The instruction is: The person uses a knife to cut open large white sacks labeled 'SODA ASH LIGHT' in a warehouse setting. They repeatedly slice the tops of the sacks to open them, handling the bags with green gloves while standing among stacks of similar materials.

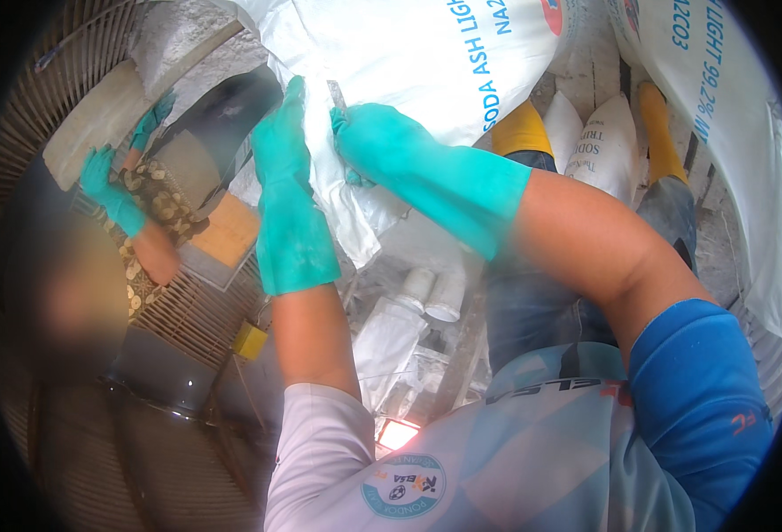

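A large white woven sack [391, 53] with blue print fills the top middle. Both my hands wear long green rubber gloves. My left hand [283, 155] is closed on the sack's left edge. My right hand [386, 142] is closed in a fist just right of it, against the sack's loose lower flap [346, 217]. A narrow, flat grey piece [336, 94], like a short blade, sticks up from the right fist. Its lower end is hidden in the glove.
Another big white sack [745, 168] hangs at the right. Smaller white sacks [605, 146] lie by my yellow boots [661, 133]. At left a co-worker's green-gloved hand [112, 191] is near a pale curved board [94, 124]. White cylinders [446, 295] lie below my hands.
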Tool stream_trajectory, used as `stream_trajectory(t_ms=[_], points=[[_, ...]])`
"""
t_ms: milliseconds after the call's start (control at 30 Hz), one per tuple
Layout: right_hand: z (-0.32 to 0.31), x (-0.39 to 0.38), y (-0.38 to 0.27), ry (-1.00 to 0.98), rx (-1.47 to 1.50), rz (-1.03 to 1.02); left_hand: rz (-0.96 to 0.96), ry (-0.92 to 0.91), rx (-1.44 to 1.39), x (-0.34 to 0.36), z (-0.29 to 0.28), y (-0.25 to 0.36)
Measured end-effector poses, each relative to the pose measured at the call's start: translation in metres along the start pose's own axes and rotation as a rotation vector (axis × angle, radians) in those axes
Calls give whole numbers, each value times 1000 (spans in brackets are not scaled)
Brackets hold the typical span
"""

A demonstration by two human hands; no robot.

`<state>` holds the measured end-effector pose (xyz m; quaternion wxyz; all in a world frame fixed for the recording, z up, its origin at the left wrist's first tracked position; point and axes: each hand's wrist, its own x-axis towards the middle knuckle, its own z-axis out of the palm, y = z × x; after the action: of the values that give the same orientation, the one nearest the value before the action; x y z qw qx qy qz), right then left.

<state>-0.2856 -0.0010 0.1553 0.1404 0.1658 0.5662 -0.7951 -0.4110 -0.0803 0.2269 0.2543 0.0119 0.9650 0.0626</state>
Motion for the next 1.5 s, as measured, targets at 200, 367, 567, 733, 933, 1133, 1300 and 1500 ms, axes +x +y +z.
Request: stream_trajectory(t_ms=[200, 367, 567, 733, 933, 1133, 1300, 1500], points=[[13, 10, -9, -81, 56, 269, 249, 144, -96, 8, 5, -30], [26, 24, 1, -100, -45, 291, 50, 110, 18, -5, 7, -7], [33, 8, -16, -173, -43, 287, 55, 150, 83, -6, -2, 3], [68, -1, 35, -211, -252, -219, 56, 88, 101, 15, -24, -17], [1, -32, 5, -30, 343, 96, 116, 38, -1, 37, -21, -42], [-21, 20, -13, -107, 243, 295, 2, -93, -267, 29, -16, -5], [-24, 31, -17, -177, 47, 314, -189, -150, 136, 24, -10, 33], [-15, 29, -10, -160, 162, 320, 7, -207, 144, 41, -19, 0]])
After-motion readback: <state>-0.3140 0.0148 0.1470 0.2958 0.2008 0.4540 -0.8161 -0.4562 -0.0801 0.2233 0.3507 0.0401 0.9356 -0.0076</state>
